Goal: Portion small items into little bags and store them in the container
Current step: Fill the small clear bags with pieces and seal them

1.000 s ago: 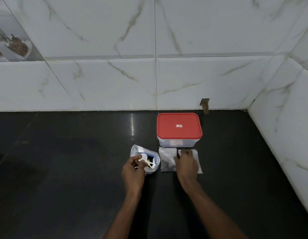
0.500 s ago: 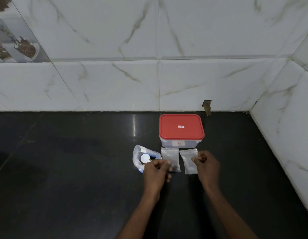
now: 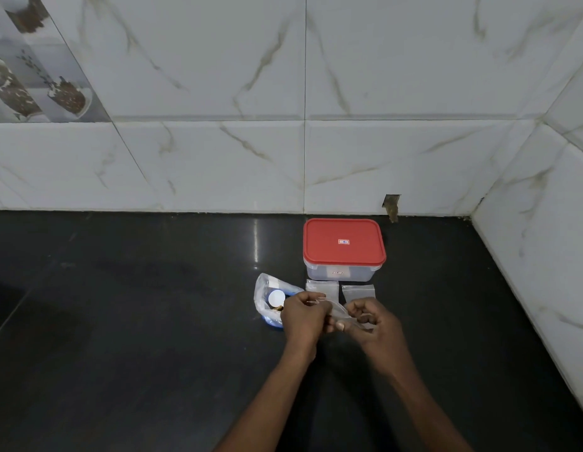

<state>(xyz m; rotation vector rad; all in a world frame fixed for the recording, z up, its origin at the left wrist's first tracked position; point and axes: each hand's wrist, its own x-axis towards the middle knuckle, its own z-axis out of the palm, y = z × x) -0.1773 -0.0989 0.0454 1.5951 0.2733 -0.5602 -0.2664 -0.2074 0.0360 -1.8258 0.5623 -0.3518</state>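
My left hand [image 3: 303,318] and my right hand [image 3: 375,319] both pinch one small clear bag [image 3: 338,313], held just above the black counter. Behind them two more little clear bags lie flat, one [image 3: 322,289] on the left and one [image 3: 358,291] on the right. A clear container with a shut red lid [image 3: 344,244] stands right behind those. To the left of my left hand sits a crumpled plastic bag [image 3: 270,300] with a round white item and other small items inside.
The black counter [image 3: 137,321] meets white marble tiled walls at the back [image 3: 283,141] and on the right [image 3: 544,239], forming a corner. A small dark notch [image 3: 392,205] marks the back wall's base behind the container.
My left hand left the crumpled bag and moved right. My right hand lifted from the flat bags. Both hands came together and now hold one little bag between them.
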